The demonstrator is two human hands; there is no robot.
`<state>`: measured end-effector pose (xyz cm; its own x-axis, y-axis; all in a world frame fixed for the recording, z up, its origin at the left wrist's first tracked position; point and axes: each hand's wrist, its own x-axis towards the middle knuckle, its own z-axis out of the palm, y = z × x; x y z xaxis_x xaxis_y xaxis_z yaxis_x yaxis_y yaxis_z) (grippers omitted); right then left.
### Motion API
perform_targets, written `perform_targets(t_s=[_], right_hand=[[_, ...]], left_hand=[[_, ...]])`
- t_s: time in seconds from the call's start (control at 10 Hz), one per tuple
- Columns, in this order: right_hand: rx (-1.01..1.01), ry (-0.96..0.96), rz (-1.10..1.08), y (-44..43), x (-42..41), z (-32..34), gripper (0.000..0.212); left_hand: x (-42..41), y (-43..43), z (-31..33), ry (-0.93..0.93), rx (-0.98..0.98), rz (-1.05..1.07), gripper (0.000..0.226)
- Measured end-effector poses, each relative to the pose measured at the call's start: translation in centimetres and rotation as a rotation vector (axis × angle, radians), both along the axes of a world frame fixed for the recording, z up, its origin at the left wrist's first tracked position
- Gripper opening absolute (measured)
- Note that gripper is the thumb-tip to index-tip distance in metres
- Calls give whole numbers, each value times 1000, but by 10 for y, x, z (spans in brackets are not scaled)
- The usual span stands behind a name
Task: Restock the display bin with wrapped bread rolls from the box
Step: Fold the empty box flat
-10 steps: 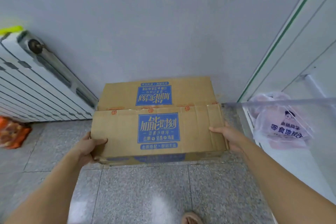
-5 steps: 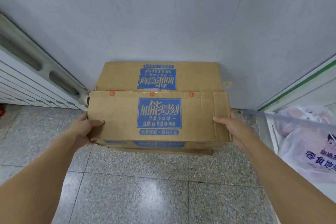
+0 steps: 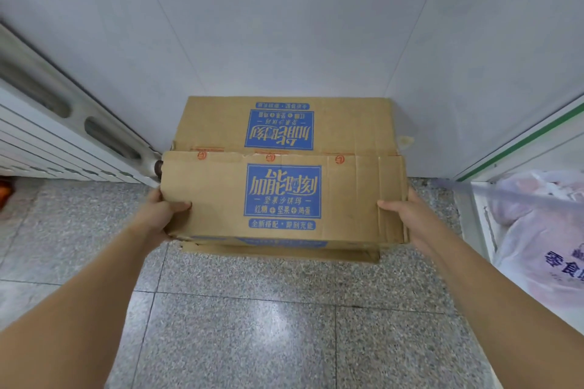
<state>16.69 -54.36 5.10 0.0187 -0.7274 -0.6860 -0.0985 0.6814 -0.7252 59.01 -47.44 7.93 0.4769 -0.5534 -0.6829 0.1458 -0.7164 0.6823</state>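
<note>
Over speckled floor (image 3: 252,325), close to the pale wall (image 3: 284,25): cardboard box (image 3: 284,196), top flaps closed. Judged barely begun: nothing unpacked, no rolls visible, all restocking left. Long axis left to right, near label facing up, reading toward the camera. Gripped at both short ends by left hand (image 3: 161,215) and right hand (image 3: 407,218), thumbs on top, fingers hidden underneath.

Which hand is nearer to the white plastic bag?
Right. The right hand grips the right end of the box, toward the bag; the left hand grips its left end.
</note>
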Motion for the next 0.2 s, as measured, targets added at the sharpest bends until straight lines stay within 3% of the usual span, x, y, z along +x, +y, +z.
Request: perform_targets(t_s=[0.1, 0.2], right_hand=[[4, -19, 11, 8, -1, 9, 70], [15, 48, 62, 21, 2, 37, 77]], left_hand=[[-13, 10, 1, -198, -43, 14, 59], [-23, 23, 15, -452, 69, -74, 89]])
